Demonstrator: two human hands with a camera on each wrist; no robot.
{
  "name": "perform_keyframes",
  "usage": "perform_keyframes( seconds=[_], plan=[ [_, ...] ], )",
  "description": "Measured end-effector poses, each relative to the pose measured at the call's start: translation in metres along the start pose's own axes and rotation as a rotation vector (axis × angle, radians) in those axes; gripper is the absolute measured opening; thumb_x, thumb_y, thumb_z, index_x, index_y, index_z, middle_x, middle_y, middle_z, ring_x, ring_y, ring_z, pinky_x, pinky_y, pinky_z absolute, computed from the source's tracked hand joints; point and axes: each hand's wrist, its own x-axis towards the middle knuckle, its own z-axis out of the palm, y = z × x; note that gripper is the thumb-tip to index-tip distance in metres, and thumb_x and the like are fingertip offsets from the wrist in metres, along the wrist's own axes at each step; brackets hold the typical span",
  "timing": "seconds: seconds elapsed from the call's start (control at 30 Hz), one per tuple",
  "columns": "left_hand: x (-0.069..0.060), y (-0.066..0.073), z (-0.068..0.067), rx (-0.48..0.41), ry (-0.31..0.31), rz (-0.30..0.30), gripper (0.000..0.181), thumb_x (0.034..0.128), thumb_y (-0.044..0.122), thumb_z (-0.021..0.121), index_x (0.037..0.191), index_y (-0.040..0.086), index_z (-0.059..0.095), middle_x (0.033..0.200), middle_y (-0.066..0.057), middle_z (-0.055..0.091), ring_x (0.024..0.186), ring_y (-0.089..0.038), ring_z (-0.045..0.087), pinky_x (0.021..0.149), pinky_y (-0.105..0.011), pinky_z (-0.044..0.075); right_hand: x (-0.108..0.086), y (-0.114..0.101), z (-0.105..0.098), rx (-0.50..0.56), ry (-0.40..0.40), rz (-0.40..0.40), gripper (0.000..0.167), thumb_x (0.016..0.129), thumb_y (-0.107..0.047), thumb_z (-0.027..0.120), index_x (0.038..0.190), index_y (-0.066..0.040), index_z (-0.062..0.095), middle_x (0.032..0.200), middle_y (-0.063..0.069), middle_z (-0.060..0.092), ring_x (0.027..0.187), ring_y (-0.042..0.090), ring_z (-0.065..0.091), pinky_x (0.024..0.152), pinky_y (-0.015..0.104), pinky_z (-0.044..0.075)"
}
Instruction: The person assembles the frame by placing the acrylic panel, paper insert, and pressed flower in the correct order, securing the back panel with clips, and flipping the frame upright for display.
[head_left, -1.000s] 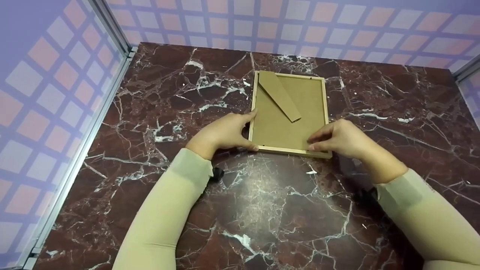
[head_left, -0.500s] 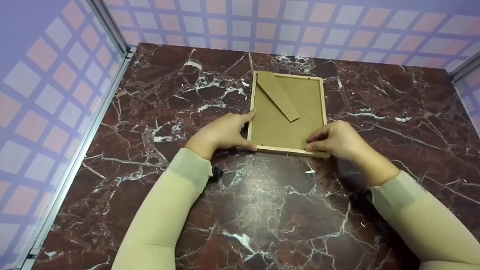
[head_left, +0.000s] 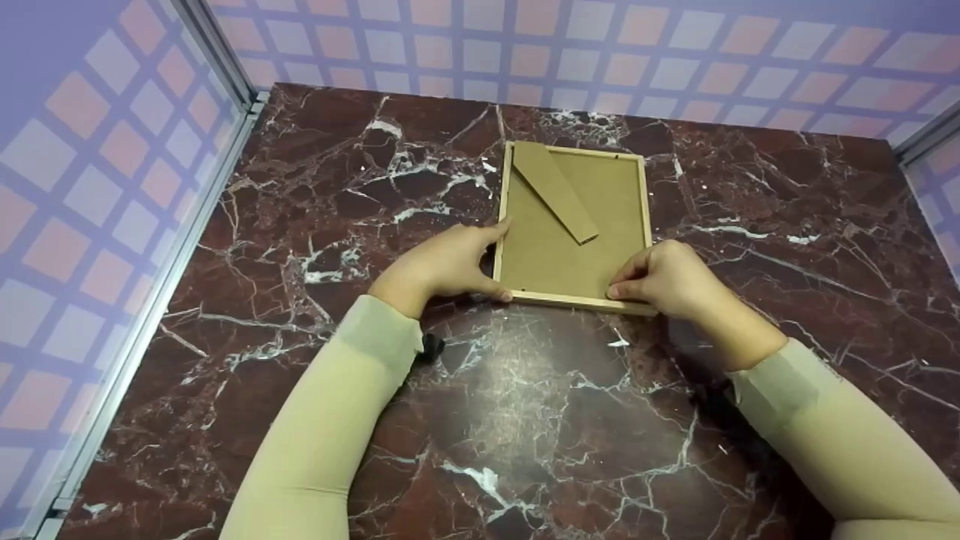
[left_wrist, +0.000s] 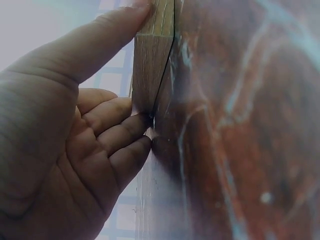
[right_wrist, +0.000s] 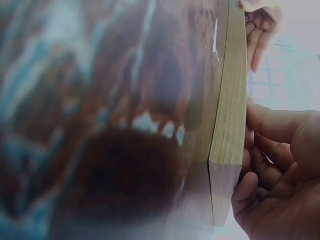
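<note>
A picture frame [head_left: 559, 259] lies face down on the marble-patterned table, its brown backing board and slanted stand flap [head_left: 559, 196] showing. My left hand [head_left: 444, 262] spreads round its near left corner: the thumb touches the near rail and the other fingers rest along the left side, fairly straight in the left wrist view. With bent fingers, my right hand [head_left: 671, 279] works at the near right part, thumb and index fingertips close together at the inner edge of the near rail. Whatever small part lies under those fingertips is hidden. Small dark tabs [head_left: 523, 289] show on the rails.
The dark red marble-patterned table [head_left: 525, 450] extends all round the frame. Checked panels [head_left: 585, 52] stand behind and at the sides, with a metal rail [head_left: 161, 292] along the left edge. Small white specks dot the table.
My right hand has shifted slightly left along the near rail, its thumb and index fingertips staying close together. My left hand and the frame keep nearly the same place.
</note>
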Motion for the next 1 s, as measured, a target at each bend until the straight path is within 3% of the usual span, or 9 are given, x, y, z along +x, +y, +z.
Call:
perform_keyframes(
  seconds=[0.17,0.37,0.63,0.8,1.0],
  plan=[
    [0.002,0.001,0.002,0.005,-0.001,0.002,0.124,0.0869,0.047,0.098,0.181,0.014,0.024,0.179,-0.014,0.048,0.160,-0.031,0.055,0.140,-0.044,0.039,-0.001,-0.003,0.002,-0.029,-0.018,-0.036,0.012,0.095,-0.018,0.089,0.087,-0.011,0.084,0.084,0.006,0.084,0.076,0.015,0.064,0.081,0.035,0.051],
    [0.002,0.002,0.002,-0.001,0.000,-0.010,0.123,0.0872,0.046,0.098,0.181,0.014,0.025,0.180,-0.012,0.047,0.152,-0.027,0.060,0.140,-0.044,0.040,0.002,-0.004,0.000,-0.083,-0.049,-0.084,0.016,0.096,-0.016,0.087,0.084,-0.010,0.079,0.085,0.008,0.082,0.078,0.021,0.067,0.083,0.041,0.055],
    [0.000,0.001,0.001,-0.004,-0.002,-0.031,0.123,0.0872,0.045,0.098,0.181,0.015,0.025,0.181,-0.011,0.046,0.155,-0.029,0.058,0.140,-0.044,0.040,0.010,0.005,-0.010,0.001,-0.127,-0.097,0.020,0.096,-0.022,0.092,0.083,-0.010,0.083,0.079,-0.001,0.080,0.070,0.010,0.062,0.067,0.024,0.049],
    [0.003,0.001,0.002,-0.006,-0.001,0.000,0.123,0.0868,0.047,0.098,0.180,0.012,0.026,0.179,-0.013,0.047,0.161,-0.031,0.053,0.141,-0.044,0.038,0.007,0.010,-0.010,0.030,-0.119,-0.087,0.020,0.096,-0.019,0.091,0.082,-0.008,0.083,0.083,0.001,0.083,0.066,0.006,0.060,0.061,0.021,0.047],
    [0.001,0.000,0.001,-0.005,0.004,-0.006,0.124,0.0866,0.048,0.098,0.180,0.012,0.026,0.179,-0.015,0.048,0.161,-0.032,0.053,0.141,-0.044,0.038,0.008,0.002,-0.008,0.008,-0.110,-0.079,0.018,0.093,-0.015,0.089,0.078,-0.008,0.082,0.082,0.002,0.083,0.067,0.007,0.061,0.063,0.021,0.048]
  ],
)
